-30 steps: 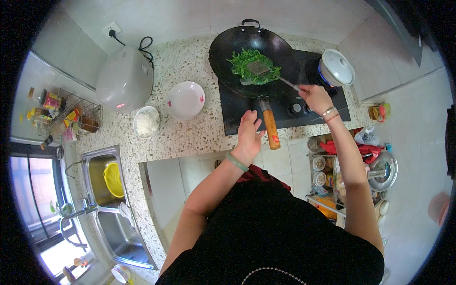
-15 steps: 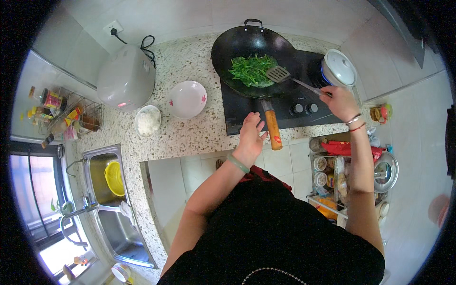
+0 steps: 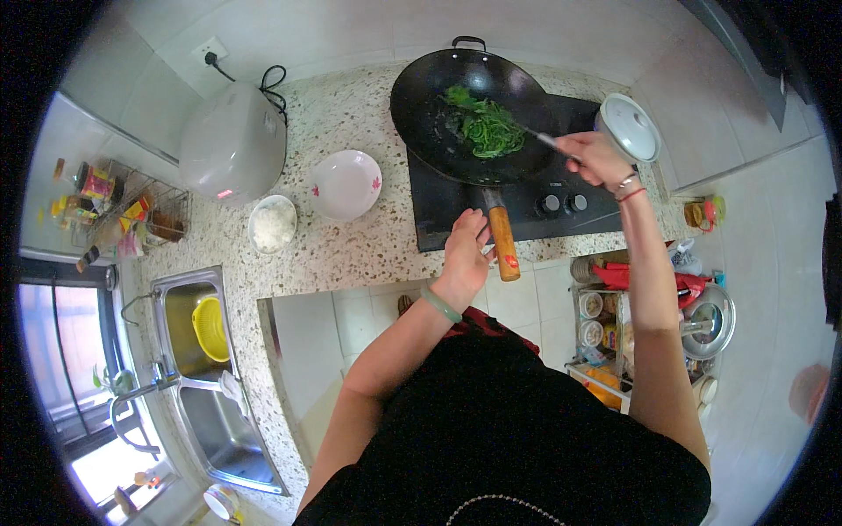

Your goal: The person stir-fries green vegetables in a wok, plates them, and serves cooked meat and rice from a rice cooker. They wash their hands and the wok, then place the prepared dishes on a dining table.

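Right hand (image 3: 598, 159): closed around a spatula handle (image 3: 545, 138), blade in the greens (image 3: 485, 128) inside the black wok (image 3: 469, 114) on the stove (image 3: 535, 197). Left hand (image 3: 465, 256): open, fingers beside the wooden wok handle (image 3: 503, 244). Colourful jars in wire rack (image 3: 123, 215), far left of counter.

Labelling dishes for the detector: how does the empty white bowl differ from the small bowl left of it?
The white bowl with pink flower marks is larger and empty; the small white bowl is full of white rice. The flowered one sits nearer the black wok. Both are round, on the speckled counter.
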